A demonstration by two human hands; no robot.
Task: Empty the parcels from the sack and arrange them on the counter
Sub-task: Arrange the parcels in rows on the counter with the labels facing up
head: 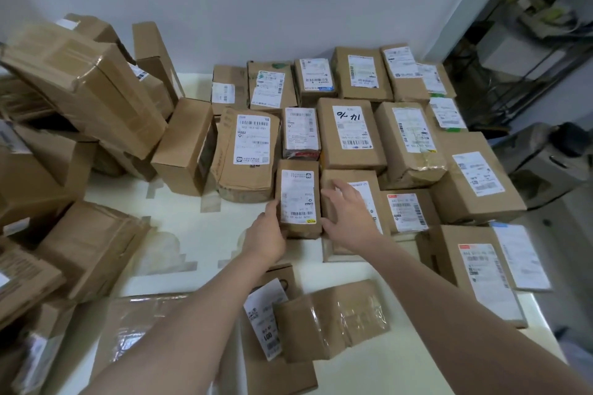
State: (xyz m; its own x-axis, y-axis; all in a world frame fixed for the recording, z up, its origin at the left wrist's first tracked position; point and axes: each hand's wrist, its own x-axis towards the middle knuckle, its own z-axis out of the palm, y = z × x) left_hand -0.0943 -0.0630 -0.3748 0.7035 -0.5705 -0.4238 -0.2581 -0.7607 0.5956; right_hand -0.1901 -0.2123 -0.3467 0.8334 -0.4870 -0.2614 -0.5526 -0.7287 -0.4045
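The small parcel (298, 199) lies label-up on the cream counter (192, 221), in the nearest row of a tidy block, its right edge just beside a neighbouring parcel (353, 192). The left hand (266, 234) grips its near left corner, thumb along the side and fingers curled at the end. The right hand (349, 212) lies flat on the neighbour with fingers spread and loose, holding nothing.

Wrapped in brown paper and tape, the parcel looks light and fairly stiff, its taped skin a little slick. It should slide readily, so a hold on the two long sides, or a push at the near end, would probably square it best.

The block holds about fifteen parcels: six along the white wall (288, 3), five in the middle row, four in the near one — the count at the right edge is uncertain. Two larger boxes (481, 272) sit near the right, two loose parcels (333, 317) lie between the forearms, and an untidy heap of boxes (83, 96) fills the left. No sack is in view.
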